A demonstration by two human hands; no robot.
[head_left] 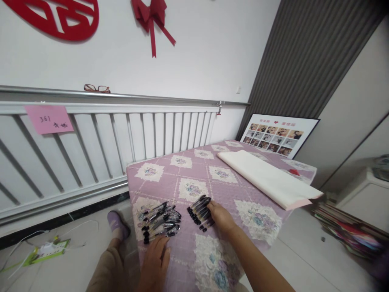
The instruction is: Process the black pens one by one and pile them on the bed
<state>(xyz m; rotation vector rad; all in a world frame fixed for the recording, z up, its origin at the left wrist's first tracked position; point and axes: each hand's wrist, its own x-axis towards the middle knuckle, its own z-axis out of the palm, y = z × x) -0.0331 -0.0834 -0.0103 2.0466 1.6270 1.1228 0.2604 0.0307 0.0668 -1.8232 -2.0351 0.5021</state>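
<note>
Two groups of capped gel pens with clear barrels and black caps lie on a table covered by a purple floral tablecloth (164, 166). The left pile of pens (161, 221) is loose and overlapping. My left hand (155, 255) rests at its near edge on the cloth, fingers extended and holding nothing visible. In the smaller right group, the pens (199, 211) lie roughly side by side. My right hand (222, 218) is curled at their right side, its fingertips closed on pens there; the hand partly covers them.
A folded cream sheet (264, 176) lies across the table's right side, near a small red item (294, 172). Behind stands a photo board (276, 136). A white radiator (152, 136) runs along the wall. On the floor are a power strip (45, 252) with cables and stacked papers (346, 231).
</note>
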